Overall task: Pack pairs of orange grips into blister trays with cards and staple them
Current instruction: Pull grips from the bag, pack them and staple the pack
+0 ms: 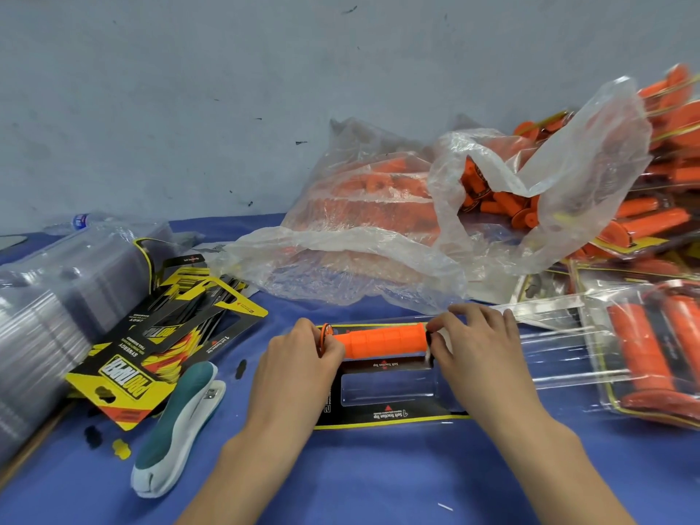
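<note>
Left hand (pixel 303 358), right hand (pixel 473 346) pinch grip (pixel 382 339).

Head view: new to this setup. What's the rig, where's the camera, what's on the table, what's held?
No machine here: a person works bare-handed, and the single picture comes from a camera worn on their head, looking down. The left hand and right hand each pinch one end of a ribbed orange grip, over the far slot of a clear plastic blister tray with a black-and-yellow card; the near slot is empty. On the blue cloth table: a teal-and-white stapler, loose printed cards, stacked clear trays at left, a clear bag of orange grips behind, finished packs at right.
</note>
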A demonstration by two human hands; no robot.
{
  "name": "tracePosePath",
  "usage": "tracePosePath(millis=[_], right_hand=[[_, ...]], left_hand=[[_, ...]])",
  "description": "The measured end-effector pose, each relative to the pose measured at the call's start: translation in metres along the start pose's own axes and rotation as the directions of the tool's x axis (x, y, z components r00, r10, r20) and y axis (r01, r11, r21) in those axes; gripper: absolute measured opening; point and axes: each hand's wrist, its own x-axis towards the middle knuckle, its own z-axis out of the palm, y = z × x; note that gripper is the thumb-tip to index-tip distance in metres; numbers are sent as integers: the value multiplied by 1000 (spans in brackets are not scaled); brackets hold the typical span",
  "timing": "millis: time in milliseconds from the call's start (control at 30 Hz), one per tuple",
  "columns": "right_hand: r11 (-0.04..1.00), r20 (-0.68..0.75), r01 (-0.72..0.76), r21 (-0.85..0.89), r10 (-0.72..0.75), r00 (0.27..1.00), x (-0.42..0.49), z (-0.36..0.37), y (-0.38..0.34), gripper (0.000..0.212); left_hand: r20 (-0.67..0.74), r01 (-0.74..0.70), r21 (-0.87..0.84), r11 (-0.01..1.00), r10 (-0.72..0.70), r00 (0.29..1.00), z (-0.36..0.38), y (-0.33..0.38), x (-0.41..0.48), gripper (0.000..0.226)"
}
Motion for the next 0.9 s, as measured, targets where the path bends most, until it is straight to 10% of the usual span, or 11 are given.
tracePosePath(millis=[633, 900], right_hand=[[999, -8, -6, 43, 7, 1000, 0, 0, 2, 28], [938, -93, -45, 345, 82, 992, 9, -11, 2, 24]], left_hand=[[-10, -49, 56, 997, 50, 999, 1, -6, 1, 25], [-60, -13, -52, 999, 10, 998, -13, -11, 13, 20]])
